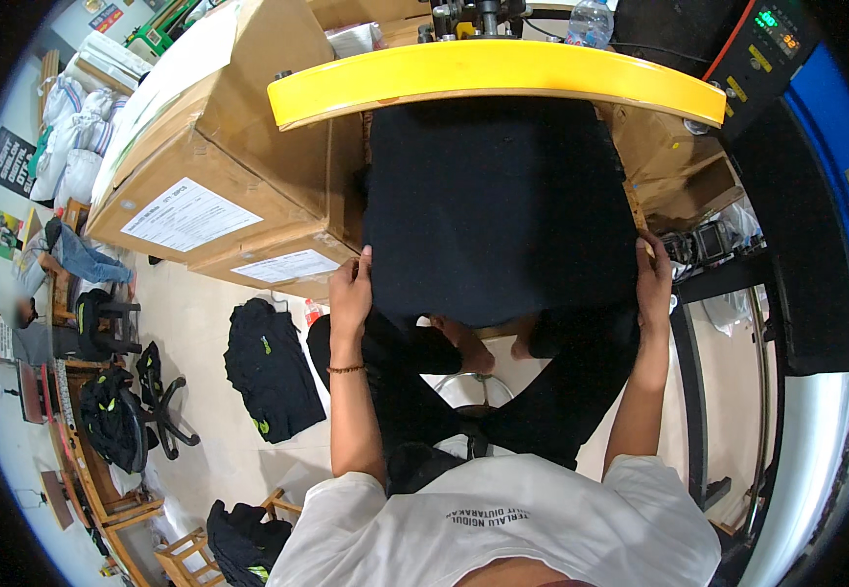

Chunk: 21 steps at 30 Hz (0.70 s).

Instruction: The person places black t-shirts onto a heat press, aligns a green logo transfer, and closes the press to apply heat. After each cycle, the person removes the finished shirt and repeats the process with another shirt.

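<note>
A black cloth, apparently a garment, [498, 213] lies spread over the flat bed of a heat press in front of me. My left hand [351, 290] is at the cloth's left edge, thumb on top and the other fingers largely hidden. My right hand [653, 279] is at the right edge, its thumb raised and its fingers curled beside the cloth. The picture does not settle whether either hand grips the fabric. Above the far end of the cloth stands the yellow upper plate [498, 73] of the press.
Large cardboard boxes [270, 169] stand close at the left. A control panel [762, 55] with lit digits is at the upper right, near a plastic bottle [590, 26]. A black garment [270, 374] lies on the floor. Another person [90, 253] is at the far left.
</note>
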Each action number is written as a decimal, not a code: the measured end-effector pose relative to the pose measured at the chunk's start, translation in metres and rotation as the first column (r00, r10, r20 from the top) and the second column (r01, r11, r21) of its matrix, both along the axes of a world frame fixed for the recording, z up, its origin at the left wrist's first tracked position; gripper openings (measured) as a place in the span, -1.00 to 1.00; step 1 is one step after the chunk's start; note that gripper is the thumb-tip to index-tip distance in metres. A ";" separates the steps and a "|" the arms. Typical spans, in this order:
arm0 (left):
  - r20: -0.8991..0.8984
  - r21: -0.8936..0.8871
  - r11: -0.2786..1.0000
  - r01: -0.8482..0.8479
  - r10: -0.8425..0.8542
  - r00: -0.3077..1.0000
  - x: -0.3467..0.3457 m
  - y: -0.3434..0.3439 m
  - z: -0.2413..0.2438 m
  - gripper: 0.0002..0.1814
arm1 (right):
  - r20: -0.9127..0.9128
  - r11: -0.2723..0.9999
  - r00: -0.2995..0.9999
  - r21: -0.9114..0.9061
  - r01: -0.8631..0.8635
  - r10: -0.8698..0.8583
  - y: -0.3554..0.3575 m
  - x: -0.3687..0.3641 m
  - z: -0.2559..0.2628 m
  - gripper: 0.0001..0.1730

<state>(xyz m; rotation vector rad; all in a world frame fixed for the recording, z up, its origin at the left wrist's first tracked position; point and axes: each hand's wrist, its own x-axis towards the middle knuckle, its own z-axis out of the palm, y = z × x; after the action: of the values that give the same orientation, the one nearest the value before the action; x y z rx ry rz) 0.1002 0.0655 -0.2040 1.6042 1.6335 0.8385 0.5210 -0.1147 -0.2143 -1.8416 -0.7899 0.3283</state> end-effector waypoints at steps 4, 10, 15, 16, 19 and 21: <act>-0.048 0.225 0.963 -0.147 0.162 0.986 -0.016 0.012 -0.031 -0.54 | -0.080 0.998 0.996 0.050 -0.033 0.037 -0.005 0.010 -0.016 -0.62; 0.391 -0.284 0.958 -0.029 0.143 0.909 0.002 0.021 -0.017 -0.35 | -0.289 0.994 0.953 0.082 -0.075 0.096 -0.001 0.004 -0.008 -0.36; 0.745 -0.433 0.853 0.293 0.155 0.649 0.030 0.042 0.007 -0.19 | -0.297 0.994 0.953 -0.071 -0.088 0.063 0.022 -0.026 0.023 -0.10; 0.736 -0.428 0.852 0.300 0.136 0.664 0.033 0.045 0.007 -0.13 | -0.347 0.997 0.937 -0.043 -0.065 0.046 0.022 -0.030 0.023 -0.09; 0.694 -0.420 0.856 0.302 0.088 0.715 0.034 0.052 0.004 -0.02 | -0.448 0.999 0.893 0.046 -0.018 0.037 0.026 -0.043 0.028 -0.07; 0.653 -0.418 0.857 0.303 0.052 0.755 0.036 0.054 0.001 -0.03 | -0.443 0.993 0.895 0.117 -0.007 0.058 0.025 -0.036 0.013 -0.11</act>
<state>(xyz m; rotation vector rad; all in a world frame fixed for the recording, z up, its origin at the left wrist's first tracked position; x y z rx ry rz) 0.1358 0.1196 -0.2027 0.8891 1.0851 0.7018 0.4850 -0.0897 -0.2016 -1.5622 -0.5065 0.6873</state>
